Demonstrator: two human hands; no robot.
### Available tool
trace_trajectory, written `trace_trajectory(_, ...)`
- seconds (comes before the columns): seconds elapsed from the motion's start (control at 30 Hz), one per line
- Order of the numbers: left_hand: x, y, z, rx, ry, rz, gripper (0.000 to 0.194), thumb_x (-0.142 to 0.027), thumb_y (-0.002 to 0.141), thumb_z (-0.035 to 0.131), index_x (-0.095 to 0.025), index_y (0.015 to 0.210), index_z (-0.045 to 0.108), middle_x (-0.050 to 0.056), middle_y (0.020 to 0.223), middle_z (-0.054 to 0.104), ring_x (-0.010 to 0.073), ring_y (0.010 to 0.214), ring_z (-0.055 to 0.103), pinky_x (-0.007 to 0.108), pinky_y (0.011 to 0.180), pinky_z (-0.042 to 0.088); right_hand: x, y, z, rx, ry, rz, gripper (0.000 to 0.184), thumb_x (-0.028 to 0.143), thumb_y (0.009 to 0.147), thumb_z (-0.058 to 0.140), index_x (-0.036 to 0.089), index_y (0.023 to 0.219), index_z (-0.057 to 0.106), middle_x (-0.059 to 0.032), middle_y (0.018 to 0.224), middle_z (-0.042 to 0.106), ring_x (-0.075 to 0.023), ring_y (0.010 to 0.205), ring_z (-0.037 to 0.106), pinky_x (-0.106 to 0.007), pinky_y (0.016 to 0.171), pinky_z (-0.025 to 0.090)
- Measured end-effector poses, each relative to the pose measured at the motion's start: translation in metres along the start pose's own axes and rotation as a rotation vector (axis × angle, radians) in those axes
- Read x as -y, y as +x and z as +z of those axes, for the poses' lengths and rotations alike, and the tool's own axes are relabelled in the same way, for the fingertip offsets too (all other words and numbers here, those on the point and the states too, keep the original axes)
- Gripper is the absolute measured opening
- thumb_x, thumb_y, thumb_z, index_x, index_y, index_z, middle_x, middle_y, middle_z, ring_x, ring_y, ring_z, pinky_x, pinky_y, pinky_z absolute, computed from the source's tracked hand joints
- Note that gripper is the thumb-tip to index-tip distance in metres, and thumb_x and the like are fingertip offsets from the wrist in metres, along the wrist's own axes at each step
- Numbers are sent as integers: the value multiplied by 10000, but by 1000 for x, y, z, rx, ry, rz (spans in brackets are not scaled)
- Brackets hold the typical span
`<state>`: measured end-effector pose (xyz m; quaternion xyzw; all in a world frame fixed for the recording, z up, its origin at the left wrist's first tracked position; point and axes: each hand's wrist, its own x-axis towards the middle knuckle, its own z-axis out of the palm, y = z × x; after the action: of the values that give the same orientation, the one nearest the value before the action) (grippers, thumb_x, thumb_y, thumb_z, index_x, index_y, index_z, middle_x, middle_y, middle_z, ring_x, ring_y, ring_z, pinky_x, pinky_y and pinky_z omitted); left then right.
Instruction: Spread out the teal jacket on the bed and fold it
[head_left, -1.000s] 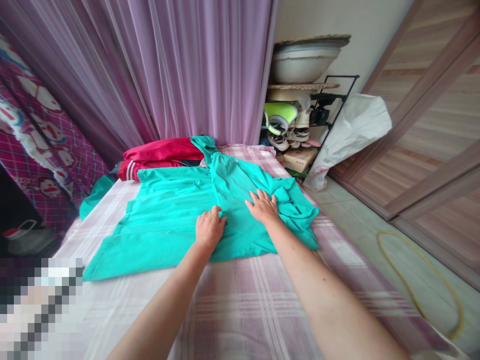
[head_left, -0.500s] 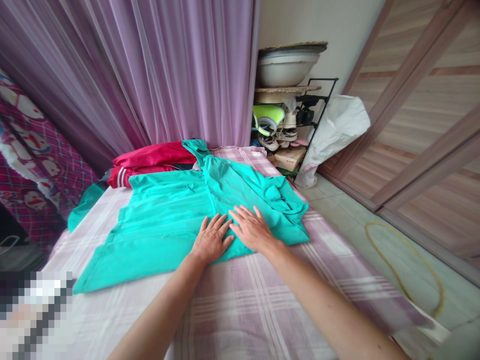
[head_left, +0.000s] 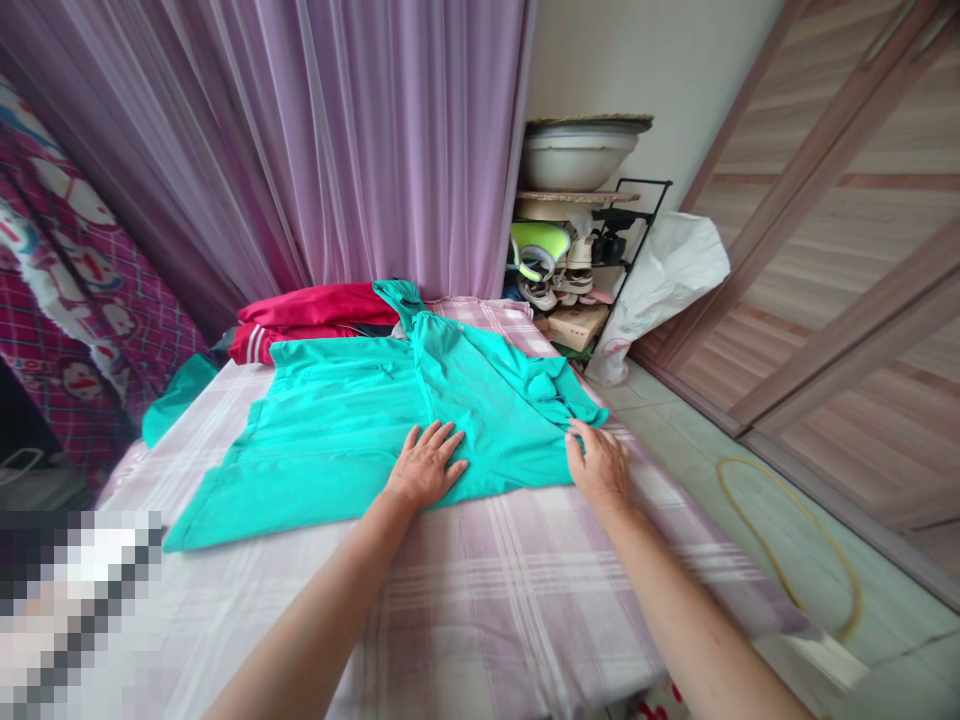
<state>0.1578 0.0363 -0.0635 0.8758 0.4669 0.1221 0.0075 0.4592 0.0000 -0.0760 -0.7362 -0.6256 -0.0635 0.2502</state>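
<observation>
On the green garment, left hand flat, palm down, fingers slightly spread, grasping nothing; right hand at the garment's right edge, fingers bent, pinch on fabric cannot be told. Garment lies on plaid sheet; red clothing just behind; purple curtain beyond

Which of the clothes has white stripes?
The red garment, lying beyond the big turquoise one: white stripes mark its left end. The big turquoise one shows none.

From here I see a teal garment, white-striped red cloth behind it, and a mauve-and-white plaid sheet beneath it.
</observation>
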Motion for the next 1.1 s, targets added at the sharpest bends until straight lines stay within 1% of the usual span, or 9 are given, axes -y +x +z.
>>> trace_trajectory(0.2, -2, 0, 0, -4, -3, -28, 514, -484, 951, 486, -293, 1428, 503, 83, 1519, 469, 305, 1434, 368, 592, 1179, 248, -7, 4, -1, 125, -1, 138, 390, 413, 904, 470, 245, 1197, 667, -65, 987, 753, -243, 897, 665, -331, 749, 440)
trace_trajectory(0.37, -4, 0, -1, -6, -8, -45, 500, -487, 951, 482, -312, 1417, 513, 70, 1521, 468, 304, 1433, 372, 587, 1186, 240, -2, 6, -13, 71, -86, 270, 369, 325, 912, 452, 233, 1190, 676, -72, 903, 760, -241, 775, 669, -319, 668, 424)
trace_trajectory(0.47, -5, 0, -3, 4, -11, -44, 505, -496, 951, 473, -303, 1416, 515, 76, 1519, 470, 307, 1432, 370, 591, 1184, 240, 13, 7, -23, -53, -81, 142, 411, 340, 955, 377, 188, 1185, 682, -117, 1054, 742, -260, 929, 661, -341, 781, 443)
trace_trajectory(0.53, -6, 0, -5, 20, -11, -47, 513, -506, 953, 461, -293, 1416, 514, 80, 1519, 470, 309, 1430, 371, 591, 1184, 235, 29, 5, -26, -113, -55, -20, 453, 350, 984, 321, 172, 1193, 681, -134, 1176, 706, -266, 1064, 627, -367, 905, 425)
trace_trajectory(0.6, -7, 0, -7, 37, -7, -53, 525, -518, 959, 438, -281, 1422, 507, 82, 1522, 465, 306, 1432, 368, 585, 1187, 228, 45, 0, -23, -42, 0, -256, 461, 349, 998, 305, 180, 1209, 679, -118, 1247, 680, -245, 1143, 596, -367, 993, 395)
trace_trajectory(0.67, -8, -1, -8, 49, -8, -60, 540, -529, 965, 415, -265, 1430, 496, 85, 1529, 455, 303, 1437, 359, 579, 1189, 226, 56, -8, -13, 124, 42, -467, 432, 338, 998, 332, 207, 1210, 685, -88, 1271, 676, -221, 1176, 584, -358, 1034, 383)
trace_trajectory(0.73, -8, -2, -7, 55, -18, -60, 555, -539, 968, 403, -257, 1439, 486, 84, 1536, 446, 301, 1442, 349, 576, 1191, 226, 59, -16, -2, 235, 27, -527, 406, 343, 988, 374, 232, 1232, 678, -69, 1323, 651, -226, 1229, 557, -383, 1064, 373)
trace_trajectory(0.97, -9, -3, -10, 26, -27, -39, 581, -548, 967, 406, -263, 1473, 436, 71, 1557, 415, 287, 1442, 353, 533, 1187, 278, 48, -26, 14, 297, -205, -327, 473, 399, 988, 361, 315, 1427, 516, -53, 1531, 451, -273, 1402, 392, -543, 1109, 311)
trace_trajectory(1.1, -2, -24, -19, -65, -12, 3, 512, -462, 998, 380, -235, 1447, 478, 69, 1500, 495, 252, 1424, 388, 499, 1206, 259, 43, -29, 15, 325, -270, -252, 515, 457, 989, 317, 327, 1465, 466, -60, 1565, 398, -290, 1425, 350, -568, 1095, 316)
